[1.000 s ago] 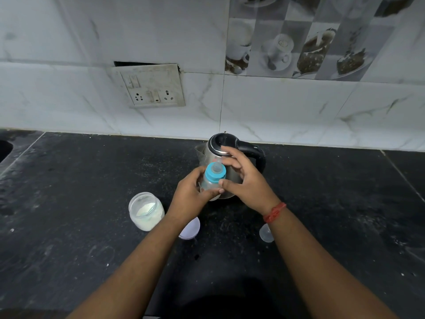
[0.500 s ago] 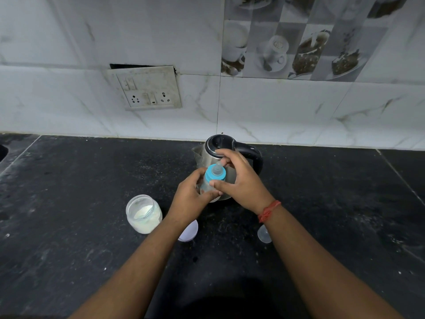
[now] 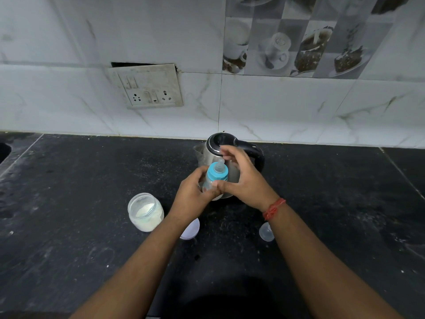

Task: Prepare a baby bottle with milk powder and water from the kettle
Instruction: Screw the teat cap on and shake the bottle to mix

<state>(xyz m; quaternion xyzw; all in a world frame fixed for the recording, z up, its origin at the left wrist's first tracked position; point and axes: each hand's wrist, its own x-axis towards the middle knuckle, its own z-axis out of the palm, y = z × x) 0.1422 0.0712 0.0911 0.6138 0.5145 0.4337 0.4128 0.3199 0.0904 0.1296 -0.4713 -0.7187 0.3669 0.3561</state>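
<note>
Bottle (image 3: pixel 208 184) body hidden — fingers (image 3: pixel 202 180) cover it

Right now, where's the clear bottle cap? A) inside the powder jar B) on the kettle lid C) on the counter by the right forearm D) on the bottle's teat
C: the clear cap sits on the black counter beside the right forearm, while the teat of the bottle is bare.

A black speckled tabletop (image 3: pixel 69 203) fills the lower part of the frame. Behind it rises a white marble-patterned tiled wall (image 3: pixel 287 107). In the upper left of the frame a grimy switch and socket plate (image 3: pixel 147 87) sits crooked, a dark gap showing above it. At upper right, decorative tiles (image 3: pixel 296 47) picture cups and desserts.
</note>
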